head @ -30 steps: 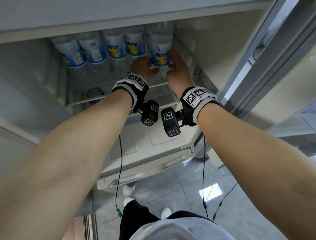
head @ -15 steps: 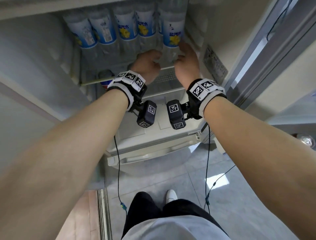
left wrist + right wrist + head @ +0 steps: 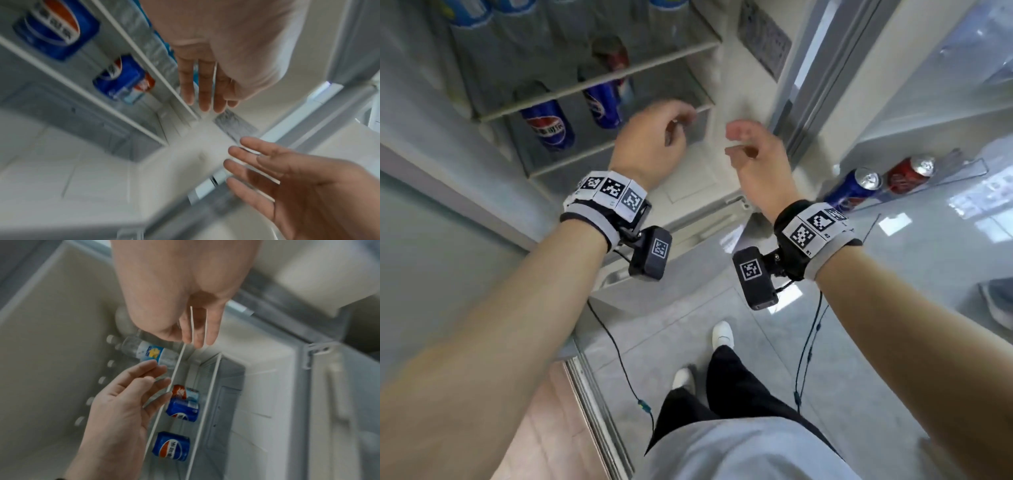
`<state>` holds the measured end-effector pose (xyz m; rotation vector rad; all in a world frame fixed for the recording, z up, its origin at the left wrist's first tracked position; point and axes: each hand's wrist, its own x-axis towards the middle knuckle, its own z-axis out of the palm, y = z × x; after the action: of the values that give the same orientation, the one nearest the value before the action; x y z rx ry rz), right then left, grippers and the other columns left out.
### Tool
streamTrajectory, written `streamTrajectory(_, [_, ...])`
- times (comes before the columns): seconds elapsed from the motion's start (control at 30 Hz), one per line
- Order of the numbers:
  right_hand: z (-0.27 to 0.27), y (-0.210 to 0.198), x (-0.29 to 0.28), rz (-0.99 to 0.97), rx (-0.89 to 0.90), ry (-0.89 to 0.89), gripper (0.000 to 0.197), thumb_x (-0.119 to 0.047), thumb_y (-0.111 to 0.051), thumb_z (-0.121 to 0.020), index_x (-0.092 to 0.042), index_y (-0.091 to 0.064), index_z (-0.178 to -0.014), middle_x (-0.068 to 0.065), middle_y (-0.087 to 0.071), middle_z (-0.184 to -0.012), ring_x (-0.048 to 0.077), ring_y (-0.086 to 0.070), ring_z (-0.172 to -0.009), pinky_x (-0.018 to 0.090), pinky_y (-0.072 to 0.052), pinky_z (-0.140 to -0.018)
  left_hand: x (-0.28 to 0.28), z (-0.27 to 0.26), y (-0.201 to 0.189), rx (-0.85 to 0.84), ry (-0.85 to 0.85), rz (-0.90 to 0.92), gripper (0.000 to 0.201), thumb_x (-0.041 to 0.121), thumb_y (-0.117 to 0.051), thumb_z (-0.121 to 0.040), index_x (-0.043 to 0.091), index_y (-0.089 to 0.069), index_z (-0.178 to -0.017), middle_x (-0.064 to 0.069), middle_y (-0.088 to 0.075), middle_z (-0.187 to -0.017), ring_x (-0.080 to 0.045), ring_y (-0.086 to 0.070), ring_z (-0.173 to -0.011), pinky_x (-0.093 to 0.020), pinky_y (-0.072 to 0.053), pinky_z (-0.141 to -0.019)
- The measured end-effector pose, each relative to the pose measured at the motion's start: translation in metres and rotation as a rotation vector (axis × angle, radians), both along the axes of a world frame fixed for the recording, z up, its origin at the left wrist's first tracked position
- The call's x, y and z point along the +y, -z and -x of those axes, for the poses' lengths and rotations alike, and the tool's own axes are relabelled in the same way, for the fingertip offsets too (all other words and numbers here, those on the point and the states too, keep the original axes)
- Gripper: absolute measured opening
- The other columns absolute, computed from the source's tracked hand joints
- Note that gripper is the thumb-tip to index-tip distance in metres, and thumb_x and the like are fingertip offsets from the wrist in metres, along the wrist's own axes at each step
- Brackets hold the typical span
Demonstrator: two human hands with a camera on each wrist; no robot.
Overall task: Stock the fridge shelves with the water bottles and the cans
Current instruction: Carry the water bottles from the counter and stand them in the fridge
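The fridge stands open in the head view. Water bottles (image 3: pixel 465 15) with blue labels line the upper shelf (image 3: pixel 599 80). Blue cola cans (image 3: pixel 548 128) stand on the shelf below, and a red can (image 3: pixel 614 56) behind them. My left hand (image 3: pixel 681 126) hovers in front of the lower shelf's right part, fingers loosely curled, holding nothing. My right hand (image 3: pixel 736 140) hangs beside it near the fridge's right wall, also empty. The left wrist view shows the left hand's fingers (image 3: pixel 205 84) straight. One water bottle (image 3: pixel 150 353) shows past the right hand.
On the floor to the right, a blue can (image 3: pixel 854 188) and a red can (image 3: pixel 909 173) stand in a wire tray (image 3: pixel 962 168). The fridge door frame (image 3: pixel 822 68) rises at right. My feet and cables are below on the grey tiles.
Both hands let go of the rightmost water bottle on the upper shelf and drew back and down, empty. The head view tilted down, bringing the floor cans into sight.
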<state>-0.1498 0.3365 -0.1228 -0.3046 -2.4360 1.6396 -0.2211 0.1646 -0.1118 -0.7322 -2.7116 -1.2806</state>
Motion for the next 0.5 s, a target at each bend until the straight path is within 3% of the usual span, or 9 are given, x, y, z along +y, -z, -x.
streamTrajectory(0.13, [-0.062, 0.025, 0.041, -0.026, -0.096, 0.139, 0.032, -0.001, -0.052, -0.092, -0.012, -0.063, -0.12, 0.001, -0.065, -0.113, 0.018, -0.064, -0.099, 0.025, -0.056, -0.086, 0.042, -0.039, 0.032, -0.081, 0.141, 0.012, 0.03, 0.014, -0.048, -0.09, 0.022, -0.068, -0.112, 0.011, -0.068, -0.104, -0.014, -0.065, -0.096, -0.039, -0.054, -0.09])
streamTrajectory(0.23, [-0.099, 0.039, 0.085, -0.038, -0.122, 0.276, 0.03, 0.001, -0.053, -0.087, -0.012, -0.067, -0.11, -0.001, -0.068, -0.104, 0.023, -0.066, -0.097, 0.043, -0.056, -0.089, 0.086, -0.065, 0.046, -0.141, 0.259, 0.026, 0.027, 0.019, -0.048, -0.09, 0.025, -0.067, -0.109, 0.011, -0.07, -0.104, -0.013, -0.066, -0.095, -0.039, -0.055, -0.089])
streamTrajectory(0.27, [-0.111, 0.041, 0.1, -0.03, -0.133, 0.321, 0.03, 0.002, -0.051, -0.086, -0.012, -0.067, -0.107, 0.0, -0.068, -0.103, 0.025, -0.067, -0.096, 0.044, -0.057, -0.088, 0.103, -0.072, 0.049, -0.144, 0.296, 0.035, 0.027, 0.021, -0.049, -0.09, 0.026, -0.067, -0.11, 0.011, -0.07, -0.105, -0.013, -0.067, -0.095, -0.039, -0.055, -0.089])
streamTrajectory(0.33, [-0.132, 0.043, 0.133, -0.028, -0.131, 0.395, 0.03, 0.002, -0.049, -0.085, -0.014, -0.067, -0.102, 0.002, -0.069, -0.102, 0.024, -0.069, -0.092, 0.041, -0.058, -0.083, 0.14, -0.085, 0.05, -0.159, 0.375, 0.046, 0.028, 0.022, -0.049, -0.09, 0.025, -0.068, -0.111, 0.011, -0.071, -0.106, -0.013, -0.066, -0.096, -0.039, -0.055, -0.09])
streamTrajectory(0.43, [-0.159, 0.044, 0.187, -0.017, -0.132, 0.498, 0.033, 0.005, -0.046, -0.087, -0.016, -0.067, -0.101, -0.001, -0.069, -0.098, 0.016, -0.07, -0.082, 0.028, -0.056, -0.076, 0.205, -0.101, 0.049, -0.148, 0.502, 0.055, 0.027, 0.018, -0.049, -0.091, 0.025, -0.067, -0.111, 0.008, -0.07, -0.107, -0.013, -0.065, -0.096, -0.037, -0.055, -0.088])
streamTrajectory(0.5, [-0.174, 0.045, 0.228, -0.018, -0.12, 0.559, 0.036, 0.004, -0.044, -0.087, -0.019, -0.068, -0.1, -0.005, -0.069, -0.094, 0.012, -0.07, -0.079, 0.027, -0.057, -0.074, 0.252, -0.11, 0.046, -0.118, 0.571, 0.065, 0.027, 0.016, -0.05, -0.092, 0.024, -0.067, -0.111, 0.006, -0.07, -0.108, -0.013, -0.065, -0.096, -0.034, -0.055, -0.088])
